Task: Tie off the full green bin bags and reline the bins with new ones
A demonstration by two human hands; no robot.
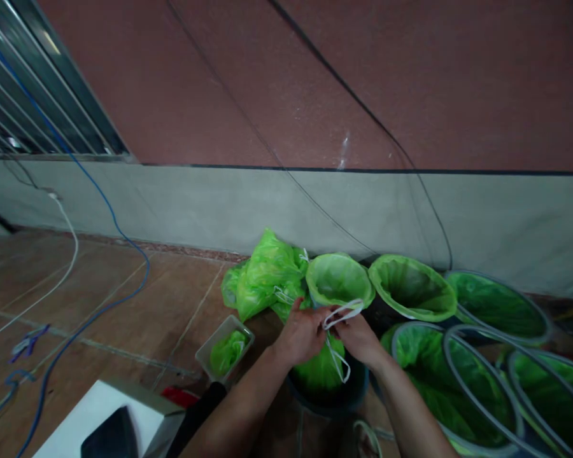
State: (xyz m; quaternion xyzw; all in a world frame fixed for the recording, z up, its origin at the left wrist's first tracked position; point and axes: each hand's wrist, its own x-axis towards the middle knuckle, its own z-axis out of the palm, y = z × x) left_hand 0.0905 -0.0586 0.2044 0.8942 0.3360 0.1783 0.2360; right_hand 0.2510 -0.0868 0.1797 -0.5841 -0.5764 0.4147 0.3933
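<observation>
My left hand (pixel 300 332) and my right hand (pixel 360 337) meet over a dark round bucket (pixel 327 395) that holds a green plastic bag (pixel 321 370). Both hands are closed on a white string (pixel 342 313) that loops up between them and hangs down over the bag. Just behind my hands stands another bucket lined with a green bag (pixel 338 278), its mouth wide. A tied, full green bag (pixel 266 272) lies to the left of it against the wall.
More green-lined round containers (pixel 411 286) with grey rims (pixel 477 381) crowd the right side. A small beige tray (pixel 224 346) with a green bag sits on the tiled floor left of my arm. Blue cable (pixel 109 213) and white cable (pixel 71 254) run across the floor at left. A white box (pixel 100 413) is near me.
</observation>
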